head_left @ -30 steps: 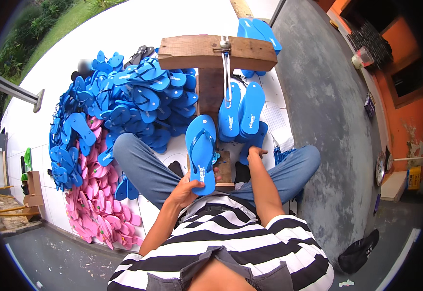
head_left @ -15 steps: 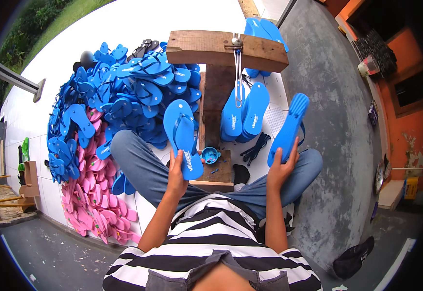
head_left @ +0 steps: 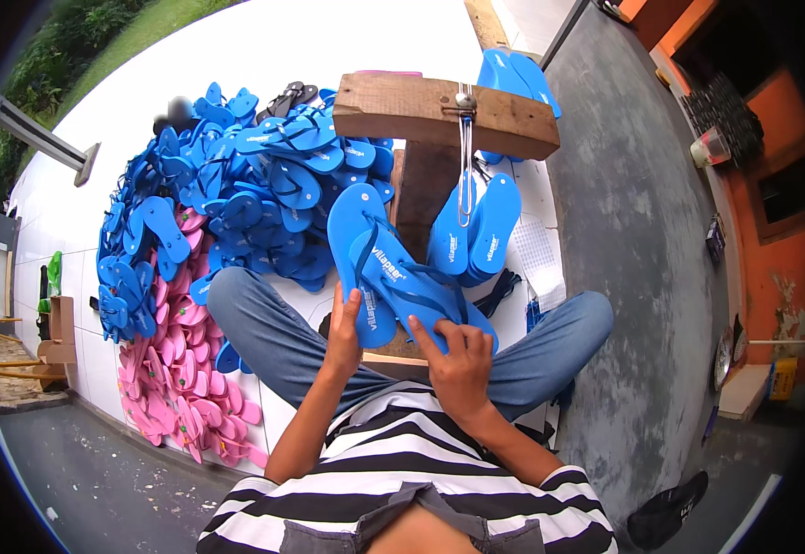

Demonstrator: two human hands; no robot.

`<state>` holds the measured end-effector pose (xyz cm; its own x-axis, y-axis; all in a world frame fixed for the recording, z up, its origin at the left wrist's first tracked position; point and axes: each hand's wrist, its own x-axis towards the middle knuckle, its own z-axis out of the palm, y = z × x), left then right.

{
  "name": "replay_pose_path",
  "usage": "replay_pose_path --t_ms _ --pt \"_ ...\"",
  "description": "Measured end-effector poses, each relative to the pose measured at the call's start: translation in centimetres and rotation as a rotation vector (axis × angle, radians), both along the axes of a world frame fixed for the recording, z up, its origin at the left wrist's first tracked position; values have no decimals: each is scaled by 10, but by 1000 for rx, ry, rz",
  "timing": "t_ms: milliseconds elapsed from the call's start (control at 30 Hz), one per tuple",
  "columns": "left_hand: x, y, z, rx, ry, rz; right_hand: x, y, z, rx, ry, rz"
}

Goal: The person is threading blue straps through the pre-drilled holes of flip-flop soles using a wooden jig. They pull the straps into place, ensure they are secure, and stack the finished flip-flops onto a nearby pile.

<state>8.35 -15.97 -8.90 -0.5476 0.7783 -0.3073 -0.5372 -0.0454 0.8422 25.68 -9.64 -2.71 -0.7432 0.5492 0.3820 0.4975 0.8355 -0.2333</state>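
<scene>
My left hand [head_left: 343,337] is closed on the edge of a blue flip-flop [head_left: 351,209], its footbed facing up. In my right hand [head_left: 460,367] is a second blue flip-flop [head_left: 421,288], slanting across the first with its strap side up. Its far end lies at the first one's strap; whether it is tucked under that strap I cannot tell. Just beyond my hands stands a T-shaped wooden stand [head_left: 393,106] with a long metal wire loop [head_left: 465,175] hanging from its crossbeam. Blue strapless soles [head_left: 493,229] stand beside the post.
A big heap of blue flip-flops [head_left: 227,185] lies to the left, with pink flip-flops [head_left: 176,369] nearer me. More blue soles [head_left: 520,78] are behind the crossbeam. Dark straps [head_left: 497,294] and a printed sheet [head_left: 538,263] lie by my right knee.
My right hand has swung inward from the right, turning its flip-flop from ridged underside to footbed up and bringing it across the left one. The small blue cup is now hidden.
</scene>
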Motion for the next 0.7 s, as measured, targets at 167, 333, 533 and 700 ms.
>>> replay_pose_path --t_ms 167,333,533,700 --pt "19 -5 -8 -91 -127 -131 -23 3 -8 -34 17 91" --pt "8 -22 -20 -132 -448 -28 -34 30 -23 -190 46 404" --pt "-7 -30 -12 -55 -358 -125 -21 53 5 -349 168 387" --pt "1 -18 2 5 -341 -189 -31 40 -21 -601 445 315"
